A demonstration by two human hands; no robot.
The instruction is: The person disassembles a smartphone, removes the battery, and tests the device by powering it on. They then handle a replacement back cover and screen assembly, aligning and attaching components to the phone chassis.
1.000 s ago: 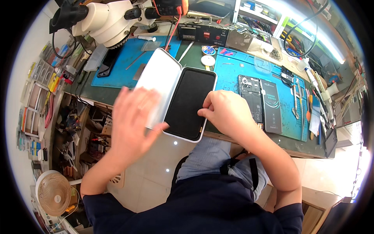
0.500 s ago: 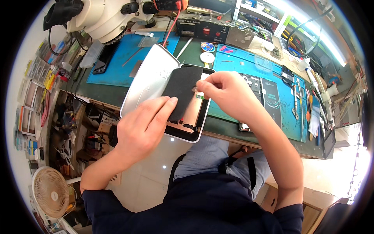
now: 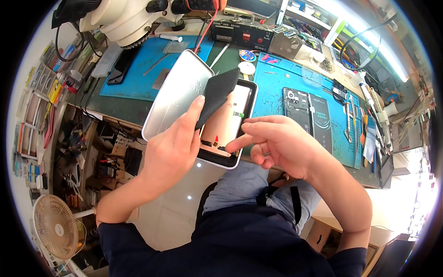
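An opened silver tin case sits on the near edge of the bench, its lid folded to the left. In its black-lined tray lies a copper-coloured phone panel with small black connectors and a red tab. My left hand grips the left edge of a black foam sheet, which tilts up off the panel. My right hand hovers at the tray's right side, index finger pointing at the panel's lower end, other fingers loosely bent, nothing held. Whether that fingertip touches the panel, I cannot tell.
Right of the case, an opened phone lies on a blue mat, near tweezers and other hand tools. A white microscope overhangs the left mat, where a dark phone lies. A fan stands at lower left.
My left hand has tilted the foam sheet up and leftward, baring more of the panel. My right hand has let go of the sheet's right edge and moved down toward the panel's lower end.
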